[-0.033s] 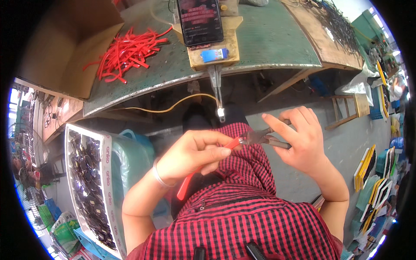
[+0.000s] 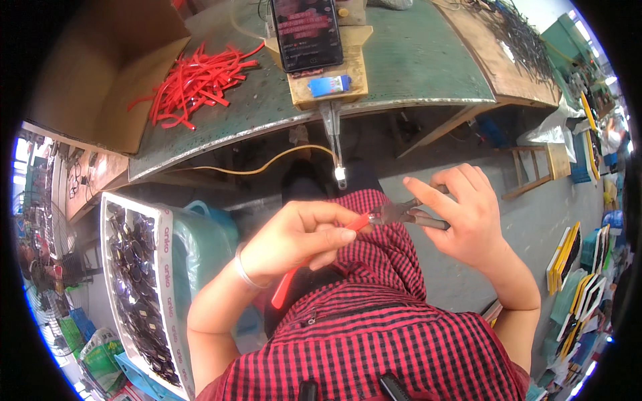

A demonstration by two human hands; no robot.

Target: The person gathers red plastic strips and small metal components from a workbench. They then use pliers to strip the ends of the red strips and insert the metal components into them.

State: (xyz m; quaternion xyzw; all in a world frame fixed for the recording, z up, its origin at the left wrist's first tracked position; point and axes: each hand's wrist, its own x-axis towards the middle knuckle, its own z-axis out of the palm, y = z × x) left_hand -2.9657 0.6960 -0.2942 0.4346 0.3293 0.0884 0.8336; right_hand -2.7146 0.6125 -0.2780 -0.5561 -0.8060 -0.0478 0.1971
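Note:
My left hand (image 2: pixel 294 240) pinches a red eyeglass temple (image 2: pixel 284 287) between thumb and forefinger. Its wide end hangs out below the palm, and its other end points right. At that end, the jaws of metal pliers (image 2: pixel 391 214) meet the tip; whether they grip it is too small to tell. My right hand (image 2: pixel 468 214) holds the pliers by their dark handles, which stand somewhat apart, with the forefinger stretched along the upper one. Both hands are above my lap, over a red and black checked apron (image 2: pixel 374 327).
A heap of red temples (image 2: pixel 200 80) lies on the green bench (image 2: pixel 414 67) beside a cardboard box (image 2: pixel 87 73). A phone (image 2: pixel 309 37) leans behind a small blue box (image 2: pixel 329 85). At my left stands a white carton (image 2: pixel 164 267) of dark lenses or glasses. A wooden stool (image 2: pixel 558 162) is at right.

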